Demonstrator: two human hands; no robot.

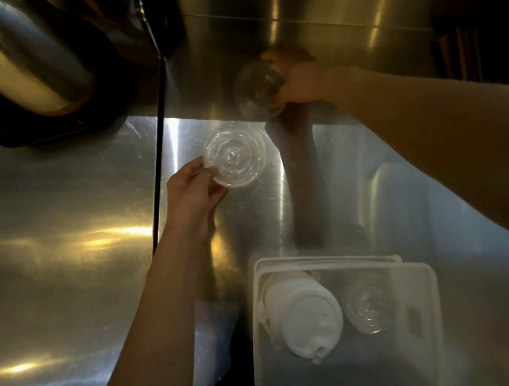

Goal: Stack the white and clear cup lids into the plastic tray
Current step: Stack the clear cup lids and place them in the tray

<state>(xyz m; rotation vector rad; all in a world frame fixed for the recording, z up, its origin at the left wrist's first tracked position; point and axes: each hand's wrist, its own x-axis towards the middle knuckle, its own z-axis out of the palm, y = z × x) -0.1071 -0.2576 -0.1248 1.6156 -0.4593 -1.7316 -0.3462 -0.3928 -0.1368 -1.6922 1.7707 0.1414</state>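
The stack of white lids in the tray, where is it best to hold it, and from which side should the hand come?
Probably from above. The white lids lean on their side in the tray, whose walls block the sides, and clear lids sit close on the right. Put the grip across the round rims, near and far edge.

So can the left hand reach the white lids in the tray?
Probably yes: nothing covers the white lids in the open tray, but the left hand is holding clear lids.
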